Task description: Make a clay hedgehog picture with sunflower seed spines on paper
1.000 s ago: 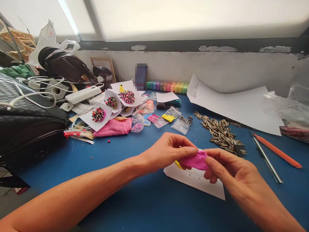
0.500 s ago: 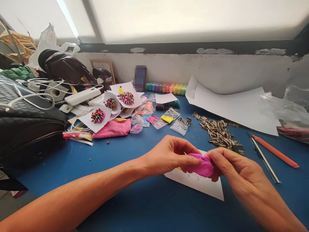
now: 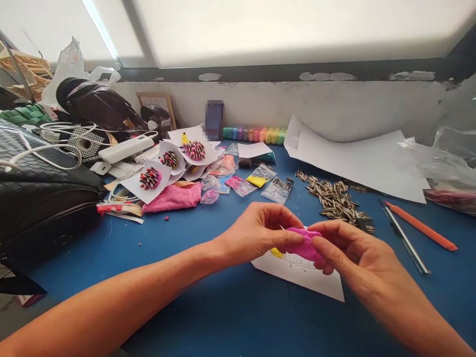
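Note:
A flattened lump of magenta modelling clay [image 3: 305, 244] is pinched between my two hands, above a white sheet of paper [image 3: 316, 282]. My left hand [image 3: 266, 230] grips its left end, thumb in front and fingers behind. On the right end, my right hand [image 3: 347, 245] presses with its thumb and curled fingers. Under the clay, the paper carries a line drawing partly hidden by my hands, with a patch of yellow clay [image 3: 276, 253] at its left. Behind my right hand lies a heap of striped sunflower seeds [image 3: 336, 201].
An orange pen [image 3: 422, 225] and a silver pen [image 3: 407, 240] lie at right. Small bags of clay, including a yellow one [image 3: 257, 181], sit mid-table. Seed-covered clay figures [image 3: 150, 178] on paper stand left, near a pink cloth [image 3: 173, 197] and a black bag [image 3: 44, 193].
My right thumb has moved left onto the clay's front face, and the clay's right end is more covered. More of the yellow patch and drawing shows. The view has shifted slightly.

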